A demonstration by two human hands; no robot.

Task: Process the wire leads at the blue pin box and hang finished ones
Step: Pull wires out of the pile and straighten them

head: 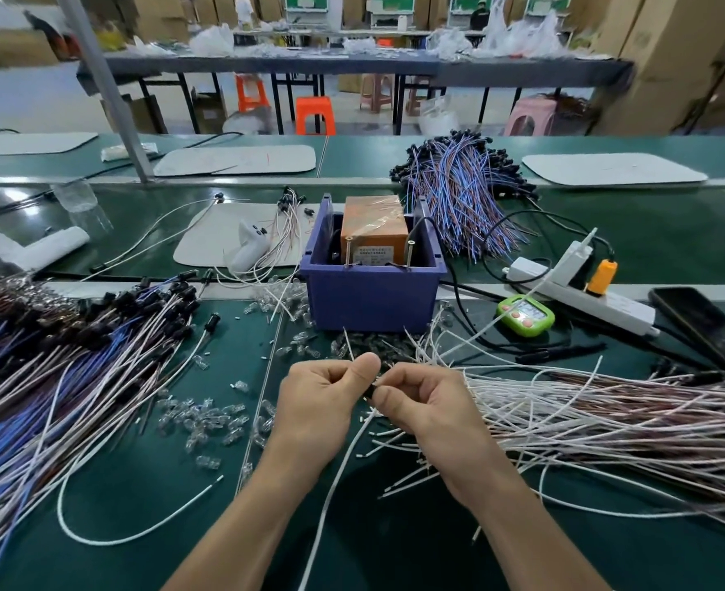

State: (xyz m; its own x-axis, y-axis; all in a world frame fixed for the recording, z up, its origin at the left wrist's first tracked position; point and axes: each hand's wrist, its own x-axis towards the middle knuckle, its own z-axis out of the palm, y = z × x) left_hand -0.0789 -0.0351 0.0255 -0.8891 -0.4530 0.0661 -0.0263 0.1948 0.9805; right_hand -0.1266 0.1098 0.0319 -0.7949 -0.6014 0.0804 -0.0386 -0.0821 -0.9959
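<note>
1. My left hand [322,403] is curled, thumb and fingers in a tight pinch grip on a white wire lead [346,458] that trails off towards me over the green worktop [160,505].
2. My right hand [429,407] touches the left, its grip pinched shut on a small black piece [371,391] at the lead's end.
3. The blue pin box [373,292] sits just beyond my hands, with an orange block [373,226] inside.
4. Piled leads [75,356] lie to the left, a white sheaf [608,411] to the right, and another bundle [459,194] far right of the box.
5. Clear plastic caps [207,420] are scattered near-left of the box.
6. A green timer [525,313] sits right of it.
</note>
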